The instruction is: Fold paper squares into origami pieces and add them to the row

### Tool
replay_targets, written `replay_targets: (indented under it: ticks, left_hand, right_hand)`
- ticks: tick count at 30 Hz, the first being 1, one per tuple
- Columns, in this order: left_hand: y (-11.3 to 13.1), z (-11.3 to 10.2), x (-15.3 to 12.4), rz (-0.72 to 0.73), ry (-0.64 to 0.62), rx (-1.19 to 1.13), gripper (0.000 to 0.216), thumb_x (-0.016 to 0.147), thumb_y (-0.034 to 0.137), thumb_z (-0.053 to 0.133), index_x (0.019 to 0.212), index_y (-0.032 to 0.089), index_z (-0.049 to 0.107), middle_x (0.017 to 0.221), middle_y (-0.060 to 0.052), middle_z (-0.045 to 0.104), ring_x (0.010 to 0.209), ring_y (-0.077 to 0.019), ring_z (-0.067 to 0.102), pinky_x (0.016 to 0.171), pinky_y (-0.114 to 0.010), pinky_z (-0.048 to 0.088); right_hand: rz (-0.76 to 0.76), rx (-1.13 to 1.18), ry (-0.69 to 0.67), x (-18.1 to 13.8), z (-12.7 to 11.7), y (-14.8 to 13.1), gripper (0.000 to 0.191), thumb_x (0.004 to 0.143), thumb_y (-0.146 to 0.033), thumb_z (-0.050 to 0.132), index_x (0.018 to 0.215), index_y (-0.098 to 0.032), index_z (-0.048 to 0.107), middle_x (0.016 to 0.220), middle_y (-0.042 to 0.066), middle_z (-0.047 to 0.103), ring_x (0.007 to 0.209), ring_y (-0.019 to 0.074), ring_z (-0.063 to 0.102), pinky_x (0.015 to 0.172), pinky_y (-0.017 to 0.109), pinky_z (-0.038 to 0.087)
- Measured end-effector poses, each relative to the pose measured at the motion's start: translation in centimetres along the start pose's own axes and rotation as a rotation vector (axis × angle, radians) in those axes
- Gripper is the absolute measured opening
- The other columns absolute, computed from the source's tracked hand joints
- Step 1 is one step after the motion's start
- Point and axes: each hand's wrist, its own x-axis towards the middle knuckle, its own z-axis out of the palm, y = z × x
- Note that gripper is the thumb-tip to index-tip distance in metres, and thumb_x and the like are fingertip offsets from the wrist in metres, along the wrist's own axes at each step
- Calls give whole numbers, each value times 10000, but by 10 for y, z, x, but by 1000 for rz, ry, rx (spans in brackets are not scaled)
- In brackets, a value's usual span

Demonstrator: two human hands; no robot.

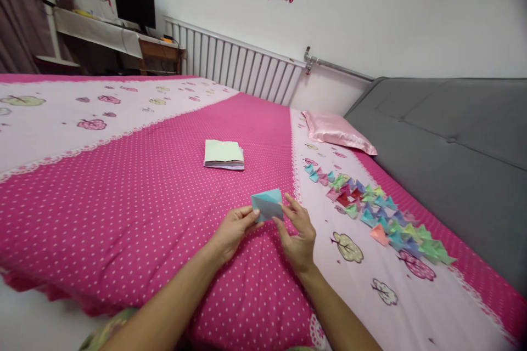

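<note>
A light blue sheet of folded paper [268,205] is held up over the near part of the bed, between my two hands. My left hand [236,228] pinches its lower left corner, thumb on the front face. At the right edge, my right hand [297,233] has its thumb and a finger on the paper, the other fingers slightly raised. A slanted fold shows along the paper's top. Beyond my hands lies a stack of paper sheets [224,152], pale green on top. To the right, several small folded paper boats [381,235] in many colours sit in rows.
The bed has a pink dotted and floral cover [135,197]. A pink pillow [335,130] lies near the grey padded headboard [448,126]. Along the wall stand a white radiator [234,60] and a desk [160,49] with a black monitor [135,4].
</note>
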Motion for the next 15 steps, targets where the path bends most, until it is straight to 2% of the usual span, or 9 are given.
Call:
replay_targets:
  ticks: [3,7,15]
  left_hand:
    - [0,-1,0,-3,1,6,302,701,334,660,949,163,673,954,-78,667,920,-166,587,878,-279,419]
    - [2,2,-3,-39,4,61,287,692,353,662,899,155,688,885,-75,676,822,-142,597,793,-240,439]
    - [1,8,-8,-69,-62,82,270,677,378,660,726,114,685,640,-54,628,628,-135,564,683,-267,431]
  right_hand:
    - [-9,7,7,-1,0,1,349,745,-116,602,1053,-278,607,1224,67,522,981,203,541,809,402,484]
    - [7,-13,-5,0,0,-1,254,729,-147,626,958,-257,646,1242,71,501,1046,229,505,852,430,455]
    - [9,-84,-111,2,0,-5,357,788,-121,526,1095,-287,601,1355,49,387,1151,232,419,939,446,367]
